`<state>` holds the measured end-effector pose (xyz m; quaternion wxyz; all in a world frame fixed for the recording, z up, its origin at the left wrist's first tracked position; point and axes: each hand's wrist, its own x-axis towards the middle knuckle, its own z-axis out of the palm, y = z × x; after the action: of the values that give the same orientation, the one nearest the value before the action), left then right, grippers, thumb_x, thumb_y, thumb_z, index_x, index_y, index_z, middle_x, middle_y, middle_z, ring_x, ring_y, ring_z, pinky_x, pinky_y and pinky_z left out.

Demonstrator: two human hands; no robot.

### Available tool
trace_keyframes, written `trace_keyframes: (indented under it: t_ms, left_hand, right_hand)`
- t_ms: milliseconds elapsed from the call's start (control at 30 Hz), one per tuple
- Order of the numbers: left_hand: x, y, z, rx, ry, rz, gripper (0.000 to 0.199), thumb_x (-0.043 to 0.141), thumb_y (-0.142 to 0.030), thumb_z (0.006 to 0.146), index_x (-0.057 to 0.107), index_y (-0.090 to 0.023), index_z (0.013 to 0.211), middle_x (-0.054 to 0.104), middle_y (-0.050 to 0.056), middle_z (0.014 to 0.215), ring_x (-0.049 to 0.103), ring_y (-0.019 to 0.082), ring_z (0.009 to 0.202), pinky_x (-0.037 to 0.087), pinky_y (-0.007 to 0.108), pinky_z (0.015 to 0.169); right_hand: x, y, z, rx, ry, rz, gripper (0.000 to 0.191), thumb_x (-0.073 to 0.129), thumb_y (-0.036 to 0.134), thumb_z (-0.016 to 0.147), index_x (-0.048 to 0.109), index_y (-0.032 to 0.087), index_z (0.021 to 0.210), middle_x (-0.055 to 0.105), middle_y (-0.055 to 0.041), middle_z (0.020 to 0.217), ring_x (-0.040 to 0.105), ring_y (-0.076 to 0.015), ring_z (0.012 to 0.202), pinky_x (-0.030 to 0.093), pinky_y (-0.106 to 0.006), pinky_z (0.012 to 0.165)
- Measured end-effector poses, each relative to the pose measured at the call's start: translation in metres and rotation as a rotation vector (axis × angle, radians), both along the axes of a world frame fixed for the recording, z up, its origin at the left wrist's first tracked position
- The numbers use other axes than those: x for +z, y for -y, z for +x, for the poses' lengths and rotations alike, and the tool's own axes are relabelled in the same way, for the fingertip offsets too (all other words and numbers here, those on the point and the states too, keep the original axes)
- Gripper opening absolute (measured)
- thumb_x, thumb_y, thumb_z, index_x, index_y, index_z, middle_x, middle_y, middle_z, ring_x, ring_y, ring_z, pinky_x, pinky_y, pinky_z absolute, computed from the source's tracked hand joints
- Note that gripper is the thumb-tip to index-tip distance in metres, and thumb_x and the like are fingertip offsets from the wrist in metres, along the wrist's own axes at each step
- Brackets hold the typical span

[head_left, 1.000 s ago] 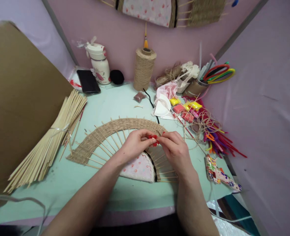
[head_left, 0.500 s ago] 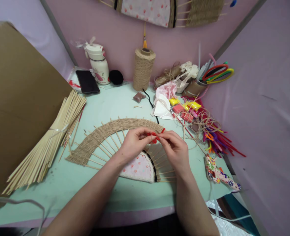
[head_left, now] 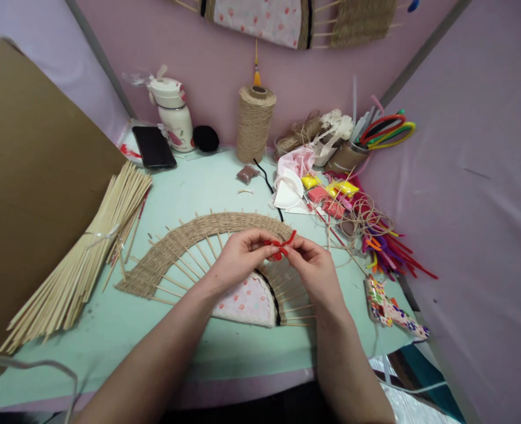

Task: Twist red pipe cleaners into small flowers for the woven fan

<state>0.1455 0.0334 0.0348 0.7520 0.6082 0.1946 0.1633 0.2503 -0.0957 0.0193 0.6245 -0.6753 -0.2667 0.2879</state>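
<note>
Both my hands meet over a woven fan (head_left: 163,262), pinching a bent red pipe cleaner (head_left: 282,244) between them. My left hand (head_left: 247,253) grips its looped left part with thumb and fingertips. At the other side my right hand (head_left: 309,259) is closed on it, with one free end sticking up above the fingers. The fan lies flat on the table, with a twine band, thin sticks and a half-round patterned cloth (head_left: 245,303) edged in black. My wrists and hands hide parts of the fan's middle and right side.
On the left lies a tied bundle of thin sticks (head_left: 79,253). Behind stand a white bottle (head_left: 175,121), a phone (head_left: 153,147) and a twine spool (head_left: 255,123). To the right are colored pipe cleaners (head_left: 397,253), a scissors holder (head_left: 348,156) and a patterned glue gun (head_left: 391,306).
The red pipe cleaner's free end now shows longer above my right fingers, which have shifted slightly. The whole view has moved a little.
</note>
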Motion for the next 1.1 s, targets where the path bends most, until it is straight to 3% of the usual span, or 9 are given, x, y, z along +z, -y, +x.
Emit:
trace_keyframes:
  t_ms: [200, 467, 600, 733, 833, 1100]
  left_hand:
    - [-0.007, -0.001, 0.0, -0.108, -0.019, -0.136, 0.014, 0.072, -0.023, 0.07, 0.067, -0.014, 0.08, 0.068, 0.002, 0.07, 0.064, 0.012, 0.066, 0.051, 0.026, 0.066]
    - [-0.009, -0.001, -0.001, -0.217, -0.025, -0.306, 0.02, 0.076, -0.027, 0.068, 0.067, -0.012, 0.078, 0.066, 0.002, 0.063, 0.062, 0.011, 0.059, 0.05, 0.023, 0.06]
    - [-0.012, 0.002, 0.001, -0.117, 0.033, -0.336, 0.021, 0.077, -0.025, 0.067, 0.066, -0.014, 0.081, 0.067, 0.001, 0.067, 0.062, 0.01, 0.06, 0.049, 0.023, 0.061]
    - [-0.012, 0.003, 0.003, -0.066, 0.04, -0.252, 0.019, 0.077, -0.022, 0.068, 0.066, -0.014, 0.081, 0.068, 0.001, 0.071, 0.064, 0.012, 0.065, 0.05, 0.025, 0.066]
    - [-0.009, 0.004, 0.003, -0.048, 0.03, -0.212, 0.017, 0.077, -0.023, 0.067, 0.067, -0.014, 0.078, 0.068, 0.002, 0.07, 0.063, 0.012, 0.065, 0.05, 0.026, 0.067]
    - [-0.009, 0.015, 0.006, 0.168, 0.12, -0.194, 0.011, 0.077, -0.022, 0.066, 0.068, -0.017, 0.07, 0.066, 0.0, 0.071, 0.06, 0.011, 0.065, 0.048, 0.024, 0.067]
  right_hand:
    - [0.002, 0.003, 0.006, 0.128, -0.101, -0.016, 0.014, 0.07, 0.032, 0.076, 0.066, 0.019, 0.074, 0.06, 0.0021, 0.07, 0.051, -0.0119, 0.065, 0.041, -0.025, 0.065]
    - [0.009, 0.007, 0.01, 0.239, 0.018, 0.035, 0.01, 0.066, 0.03, 0.08, 0.063, 0.02, 0.077, 0.059, 0.0001, 0.077, 0.053, -0.0144, 0.075, 0.042, -0.027, 0.072]
    - [0.01, 0.006, 0.009, 0.172, 0.154, 0.111, 0.012, 0.065, 0.029, 0.081, 0.063, 0.02, 0.074, 0.055, -0.0004, 0.077, 0.051, -0.0148, 0.075, 0.041, -0.028, 0.07]
    - [0.01, 0.004, 0.008, 0.128, 0.196, 0.124, 0.011, 0.065, 0.028, 0.081, 0.063, 0.021, 0.074, 0.054, -0.0003, 0.076, 0.05, -0.0146, 0.074, 0.041, -0.027, 0.068]
    - [0.009, 0.004, 0.006, 0.115, 0.186, 0.131, 0.009, 0.065, 0.028, 0.081, 0.063, 0.021, 0.075, 0.055, -0.0005, 0.077, 0.051, -0.0146, 0.075, 0.041, -0.027, 0.068]
    - [0.011, 0.001, -0.001, 0.061, 0.091, 0.132, 0.011, 0.066, 0.029, 0.08, 0.064, 0.02, 0.074, 0.058, -0.0002, 0.076, 0.052, -0.0142, 0.073, 0.041, -0.027, 0.068]
